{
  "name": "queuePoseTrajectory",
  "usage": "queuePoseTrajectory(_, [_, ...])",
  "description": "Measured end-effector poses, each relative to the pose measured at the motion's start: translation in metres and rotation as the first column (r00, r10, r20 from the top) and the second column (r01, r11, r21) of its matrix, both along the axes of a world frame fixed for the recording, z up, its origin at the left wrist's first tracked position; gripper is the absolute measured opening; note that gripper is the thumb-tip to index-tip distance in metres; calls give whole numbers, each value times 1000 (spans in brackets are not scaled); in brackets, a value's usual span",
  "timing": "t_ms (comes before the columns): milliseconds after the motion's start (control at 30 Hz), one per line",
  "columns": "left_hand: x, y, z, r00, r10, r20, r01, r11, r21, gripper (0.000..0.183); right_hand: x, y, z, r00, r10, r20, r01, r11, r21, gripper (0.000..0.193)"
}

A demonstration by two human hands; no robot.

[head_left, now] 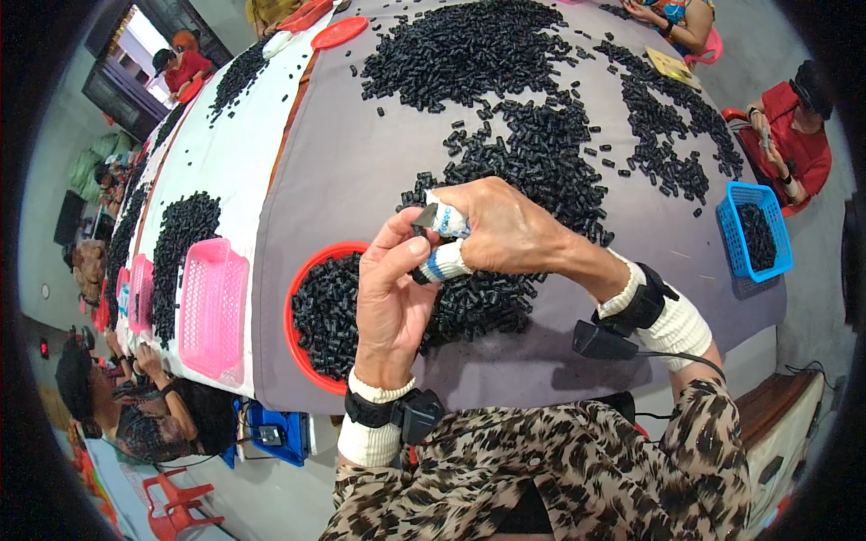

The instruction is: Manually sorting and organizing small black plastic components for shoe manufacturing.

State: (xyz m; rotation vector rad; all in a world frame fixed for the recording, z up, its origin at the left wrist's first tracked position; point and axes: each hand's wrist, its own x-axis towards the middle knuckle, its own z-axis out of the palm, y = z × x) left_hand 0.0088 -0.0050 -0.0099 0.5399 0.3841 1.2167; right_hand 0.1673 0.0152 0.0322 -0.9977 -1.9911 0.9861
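Note:
My left hand (392,302) is raised over the table, its thumb and fingers pinching a small black piece (419,231), mostly hidden by the fingertips. My right hand (514,225) meets it from the right, closed around a short grey blade (426,215) with a white wrapping at its grip. A knitted white cover with a blue stripe (444,262) wraps the right thumb. Behind and below both hands lie many short black ribbed cylinders (541,144). Left of my left hand, a round red tray (294,311) is heaped with the same cylinders.
Pink baskets (216,270) stand on the white-covered table to the left. A blue basket (732,239) with black pieces sits at the right edge. A red lid (340,32) lies at the far side. Co-workers sit around, one in red (816,149) at right.

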Motion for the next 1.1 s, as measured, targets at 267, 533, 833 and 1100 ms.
queuePoseTrajectory(267, [3, 0, 0, 1000, 19, 3, -19, 997, -71, 30, 0, 0, -4, 999, -20, 46, 18, 999, 35, 28])
queuePoseTrajectory(533, [-1, -3, 3, 963, 135, -231, -147, 989, -35, 22, -3, -1, -10, 1000, 18, -22, -18, 1000, -12, 27])
queuePoseTrajectory(833, [-71, -3, -31, 766, 372, -524, -367, 923, 119, 27, 13, 5, -23, 999, -23, 28, 27, 989, -146, 30])
queuePoseTrajectory(1100, [-43, -4, -59, 378, 352, -856, -162, 936, 313, 17, 44, 5, -51, 986, -158, 58, 168, 950, -263, 15])
